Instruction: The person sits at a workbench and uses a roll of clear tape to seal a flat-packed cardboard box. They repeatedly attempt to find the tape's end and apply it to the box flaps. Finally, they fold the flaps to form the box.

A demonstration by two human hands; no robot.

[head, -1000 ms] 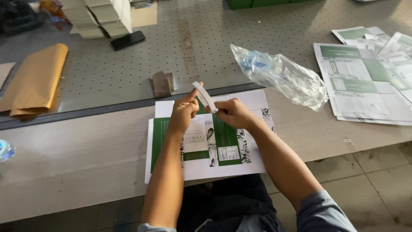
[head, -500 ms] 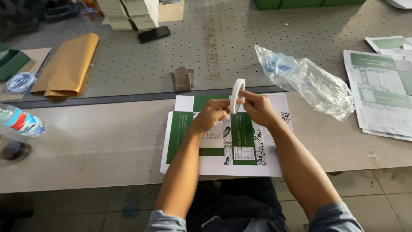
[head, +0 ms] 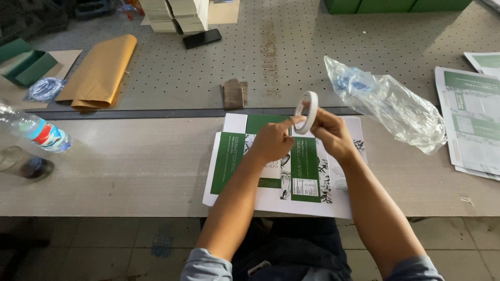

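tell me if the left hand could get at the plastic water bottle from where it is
Probably yes: the left hand is busy at the tape roll, but bare tabletop lies between it and the plastic water bottle.
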